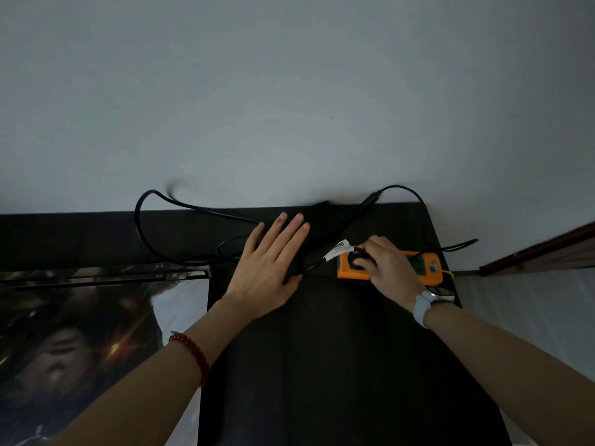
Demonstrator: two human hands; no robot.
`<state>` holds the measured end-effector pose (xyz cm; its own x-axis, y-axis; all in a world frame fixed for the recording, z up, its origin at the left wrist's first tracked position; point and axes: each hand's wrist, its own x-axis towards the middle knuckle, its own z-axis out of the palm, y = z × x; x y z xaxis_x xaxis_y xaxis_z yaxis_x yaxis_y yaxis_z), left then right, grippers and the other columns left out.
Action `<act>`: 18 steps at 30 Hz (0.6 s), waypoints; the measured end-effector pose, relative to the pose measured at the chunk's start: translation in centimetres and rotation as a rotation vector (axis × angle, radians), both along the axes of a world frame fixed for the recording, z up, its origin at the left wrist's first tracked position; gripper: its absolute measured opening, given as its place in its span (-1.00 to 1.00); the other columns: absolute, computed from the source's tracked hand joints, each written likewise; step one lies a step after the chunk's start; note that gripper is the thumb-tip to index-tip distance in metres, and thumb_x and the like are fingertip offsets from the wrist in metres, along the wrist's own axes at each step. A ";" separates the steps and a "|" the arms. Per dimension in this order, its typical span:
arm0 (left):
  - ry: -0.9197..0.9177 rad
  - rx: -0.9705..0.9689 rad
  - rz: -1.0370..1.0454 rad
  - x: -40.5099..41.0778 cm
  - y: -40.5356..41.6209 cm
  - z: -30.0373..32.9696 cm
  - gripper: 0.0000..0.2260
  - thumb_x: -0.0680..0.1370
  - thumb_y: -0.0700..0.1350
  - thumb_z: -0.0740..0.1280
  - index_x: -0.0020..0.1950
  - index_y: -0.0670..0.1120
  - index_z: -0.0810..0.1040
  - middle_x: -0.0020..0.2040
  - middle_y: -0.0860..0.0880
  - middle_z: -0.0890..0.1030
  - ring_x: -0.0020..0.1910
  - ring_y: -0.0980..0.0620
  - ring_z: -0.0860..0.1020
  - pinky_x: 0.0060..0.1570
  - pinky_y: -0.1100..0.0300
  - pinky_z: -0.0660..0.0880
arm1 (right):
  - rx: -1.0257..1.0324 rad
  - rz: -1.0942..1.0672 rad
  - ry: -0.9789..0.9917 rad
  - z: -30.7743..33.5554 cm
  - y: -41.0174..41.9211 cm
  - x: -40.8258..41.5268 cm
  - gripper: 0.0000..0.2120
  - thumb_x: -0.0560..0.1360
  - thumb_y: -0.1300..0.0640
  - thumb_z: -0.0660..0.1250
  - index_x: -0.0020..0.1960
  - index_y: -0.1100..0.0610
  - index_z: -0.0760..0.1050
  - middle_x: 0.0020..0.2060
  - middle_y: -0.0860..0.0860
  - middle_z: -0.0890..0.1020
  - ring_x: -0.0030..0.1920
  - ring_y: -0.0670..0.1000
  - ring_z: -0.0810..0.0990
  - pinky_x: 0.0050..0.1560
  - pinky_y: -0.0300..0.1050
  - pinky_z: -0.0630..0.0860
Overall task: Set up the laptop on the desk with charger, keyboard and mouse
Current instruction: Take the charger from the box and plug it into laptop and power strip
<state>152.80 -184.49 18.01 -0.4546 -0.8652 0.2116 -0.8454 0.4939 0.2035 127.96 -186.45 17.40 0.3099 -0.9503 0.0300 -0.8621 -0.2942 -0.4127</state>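
Bright orange power strip (391, 264) on the right, with green sockets set in its face, sitting on a matte black desk (338, 365). Black charger cable (151, 243) loops on the far side, wearing a white barcode tag (338, 248). Dark red bead bracelet (193, 352) at near left, pale grey watch strap (422, 305) at right, plain grey-white wall (289, 91) behind.

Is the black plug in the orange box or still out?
In, it seems: the black plug sits on the orange power strip, with the right hand gripping it. How deep, I cannot tell.
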 end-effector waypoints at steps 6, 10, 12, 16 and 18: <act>0.002 -0.064 -0.055 -1.3 0.1 0.1 -0.33 0.40 -0.01 0.39 0.45 -0.04 0.20 0.47 -0.05 0.27 0.44 -0.06 0.26 0.31 -0.05 0.27 | 0.002 0.076 0.054 1.2 -3.0 -1.2 -0.87 0.49 0.24 0.31 -0.01 0.27 0.55 -0.11 0.12 0.58 -0.05 0.06 0.51 -0.06 -0.17 0.39; -0.040 -0.097 -0.044 -1.5 0.0 -0.4 -0.39 0.42 0.00 0.37 0.43 -0.04 0.27 0.45 -0.07 0.32 0.42 -0.09 0.30 0.30 -0.11 0.29 | 0.031 0.043 0.021 0.8 -3.0 -1.2 -0.87 0.50 0.22 0.30 0.02 0.24 0.53 -0.10 0.09 0.55 -0.05 0.02 0.48 -0.02 -0.15 0.39; -0.083 -0.078 -0.019 -1.3 0.0 -0.7 -0.39 0.44 0.03 0.34 0.44 -0.03 0.24 0.45 -0.07 0.32 0.42 -0.11 0.29 0.31 -0.15 0.28 | 0.029 0.010 0.003 0.4 -2.5 -1.1 -0.88 0.50 0.21 0.30 -0.01 0.24 0.52 -0.11 0.08 0.53 -0.05 0.01 0.47 -0.02 -0.19 0.36; -0.147 0.016 0.065 -1.1 -0.3 -0.8 -0.38 0.49 0.13 0.21 0.49 -0.01 0.12 0.48 -0.06 0.24 0.45 -0.15 0.21 0.35 -0.24 0.19 | 0.040 -0.093 -0.029 0.0 -1.9 -0.7 -0.87 0.49 0.23 0.31 0.01 0.26 0.52 -0.08 0.11 0.54 0.00 0.04 0.48 0.03 -0.23 0.30; -0.168 0.054 0.084 -1.0 -0.7 -0.7 -0.38 0.52 0.17 0.12 0.50 0.02 -0.02 0.51 -0.05 0.17 0.48 -0.15 0.14 0.37 -0.25 0.11 | 0.053 -0.157 -0.029 0.0 -1.7 -0.4 -0.85 0.49 0.21 0.30 0.03 0.26 0.52 -0.04 0.12 0.55 0.04 0.06 0.48 0.04 -0.23 0.29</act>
<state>151.78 -185.19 17.30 -0.4052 -0.9097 0.0910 -0.9075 0.4123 0.0809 127.55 -188.16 17.38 0.1572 -0.9875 -0.0149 -0.8831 -0.1338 -0.4498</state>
